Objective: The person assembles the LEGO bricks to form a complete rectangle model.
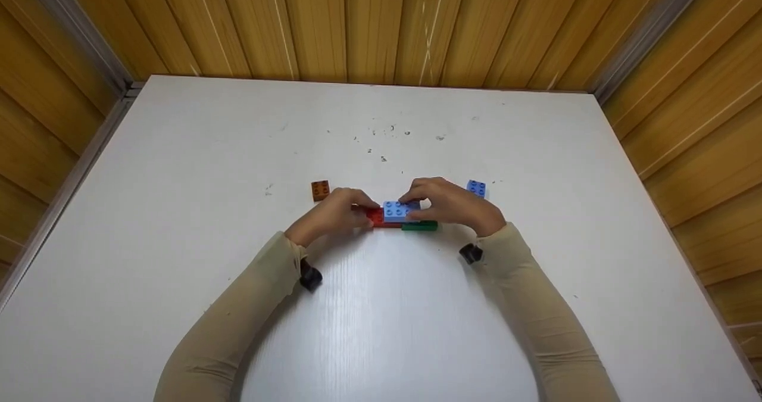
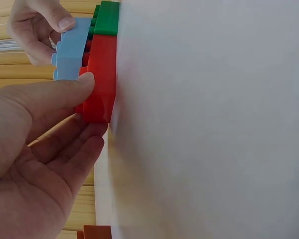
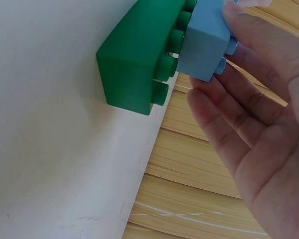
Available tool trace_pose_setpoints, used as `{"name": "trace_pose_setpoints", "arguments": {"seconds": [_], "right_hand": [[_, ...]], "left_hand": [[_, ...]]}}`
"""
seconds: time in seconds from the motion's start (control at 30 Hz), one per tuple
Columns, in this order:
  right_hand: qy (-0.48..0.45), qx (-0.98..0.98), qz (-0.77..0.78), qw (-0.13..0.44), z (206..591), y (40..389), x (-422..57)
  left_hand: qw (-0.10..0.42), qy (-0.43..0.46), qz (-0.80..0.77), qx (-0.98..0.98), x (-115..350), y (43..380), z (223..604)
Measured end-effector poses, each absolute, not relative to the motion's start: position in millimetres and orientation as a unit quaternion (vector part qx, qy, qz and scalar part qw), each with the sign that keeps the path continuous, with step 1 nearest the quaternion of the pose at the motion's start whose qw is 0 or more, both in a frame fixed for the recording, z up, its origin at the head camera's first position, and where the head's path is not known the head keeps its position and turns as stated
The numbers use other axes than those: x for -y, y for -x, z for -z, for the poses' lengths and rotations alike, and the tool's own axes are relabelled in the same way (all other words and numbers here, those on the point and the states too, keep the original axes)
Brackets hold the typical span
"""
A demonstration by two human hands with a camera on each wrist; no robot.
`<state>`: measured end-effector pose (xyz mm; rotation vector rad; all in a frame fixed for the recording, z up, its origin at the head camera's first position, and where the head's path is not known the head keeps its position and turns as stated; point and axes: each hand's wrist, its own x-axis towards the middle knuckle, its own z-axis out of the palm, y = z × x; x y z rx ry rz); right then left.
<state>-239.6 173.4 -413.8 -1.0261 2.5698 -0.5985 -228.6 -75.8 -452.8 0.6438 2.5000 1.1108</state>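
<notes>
A red brick [image 2: 102,74] and a green brick [image 3: 132,64] stand end to end on the table in front of the person. The left hand [image 1: 339,214] pinches the red brick's left end, thumb on its near side. Over the place where the two bricks meet, the right hand [image 1: 449,202] holds a light blue brick [image 1: 394,212] between thumb and fingers. Studs of the green and red bricks show under the light blue brick's lower edge in both wrist views. The right fingers cover part of its right end in the head view.
An orange-brown brick [image 1: 320,191] lies beyond the left hand. Past the right wrist is another blue brick [image 1: 476,188], partly hidden by the forearm. The white table [image 1: 381,330] has dark scuffs toward its far side, with wood-patterned walls [image 1: 369,27] around it.
</notes>
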Motion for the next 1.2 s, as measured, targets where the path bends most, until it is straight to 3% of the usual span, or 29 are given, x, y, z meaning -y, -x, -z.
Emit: {"name": "trace_pose_setpoints", "arguments": {"seconds": [0.3,0.97,1.2], "right_hand": [[0.392,-0.886,0.211,0.126,414.5,240.7,-175.2],[0.387,-0.882,0.233,0.136,414.7,237.6,-176.0],[0.397,-0.882,0.226,0.117,416.0,237.4,-177.4]], "left_hand": [[0.172,-0.222,-0.388,-0.878,76.6,227.8,452.3],[0.17,-0.22,-0.394,-0.876,76.7,226.7,452.5],[0.149,-0.252,-0.392,-0.872,77.6,226.2,453.4]]}}
